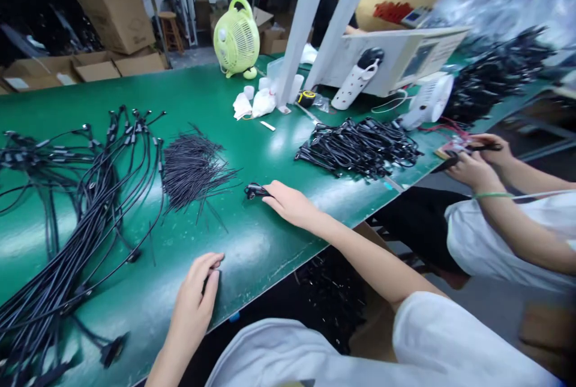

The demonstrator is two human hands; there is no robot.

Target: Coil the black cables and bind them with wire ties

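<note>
My right hand point(292, 204) reaches over the table, its fingers closed on a small folded bundle of black cable point(256, 191). The bundle's looped end sticks out to the left. Nearer the table's front edge, my left hand point(195, 294) rests with loosely bent fingers, the thumb apart from them; I see nothing held in it. Beyond my left hand lies a heap of short thin black ties point(191, 168). Long black cables with connectors point(85, 225) spread over the left side. A pile of bundled black cables point(360, 146) lies to the right of my right hand.
On the green table point(252, 249) stand a light green fan point(237, 39), a white post point(303, 27), a tape measure point(306, 98), a white bottle point(355, 84) and a small white fan point(429, 102). At right, a co-worker's hands point(479, 165) hold a black cable. Cardboard boxes point(112, 18) stand behind.
</note>
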